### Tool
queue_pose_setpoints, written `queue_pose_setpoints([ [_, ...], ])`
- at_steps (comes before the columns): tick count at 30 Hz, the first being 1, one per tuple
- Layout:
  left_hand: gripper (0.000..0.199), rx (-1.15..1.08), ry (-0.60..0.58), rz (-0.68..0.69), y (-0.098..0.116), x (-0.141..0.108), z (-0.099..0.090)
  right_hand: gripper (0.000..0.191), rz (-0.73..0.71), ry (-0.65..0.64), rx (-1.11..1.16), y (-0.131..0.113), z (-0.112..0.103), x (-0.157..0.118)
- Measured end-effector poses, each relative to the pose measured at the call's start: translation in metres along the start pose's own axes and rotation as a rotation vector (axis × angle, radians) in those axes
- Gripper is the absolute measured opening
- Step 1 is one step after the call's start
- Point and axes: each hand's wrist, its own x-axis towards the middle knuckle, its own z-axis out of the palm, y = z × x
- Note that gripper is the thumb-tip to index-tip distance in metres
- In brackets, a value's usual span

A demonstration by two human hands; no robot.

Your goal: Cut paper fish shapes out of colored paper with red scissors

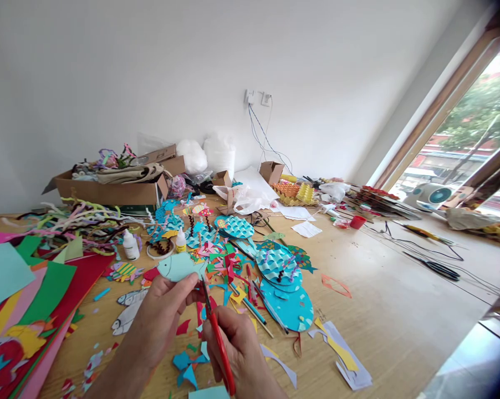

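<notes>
A light-blue paper fish (pixel 177 266) with a drawn eye is pinched in my left hand (pixel 173 299), thumb on top. My right hand (pixel 235 341) is closed round the red handles of a pair of scissors (pixel 217 331). Their dark blades point up and reach the tail end of the fish; I cannot tell how far apart the blades are. Below my hands lie blue paper scraps (pixel 187 363). Right of them, a blue paper disc (pixel 289 302) carries woven paper pieces, with pens (pixel 270 306) beside it.
Coloured paper sheets (pixel 59 288) are stacked at the left. Glue bottles (pixel 131 245) stand behind my hands, near a heap of pipe cleaners (pixel 79 230). A full cardboard box (pixel 108 191) is at the back. Black scissors (pixel 435 267) and a corded yellow tool (pixel 427 234) lie at the right.
</notes>
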Motion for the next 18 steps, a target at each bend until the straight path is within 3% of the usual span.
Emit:
queue_pose_setpoints([
  [8, 0.008, 0.041, -0.074, -0.026, -0.001, -0.0023, -0.0049, 0.044, -0.079, -0.014, -0.019, 0.0047, -0.0021, -0.0005],
  [18, 0.008, 0.091, 0.0, -0.025, 0.0009, -0.0009, -0.0013, 0.049, -0.072, -0.033, -0.06, -0.0012, -0.0083, -0.0048],
])
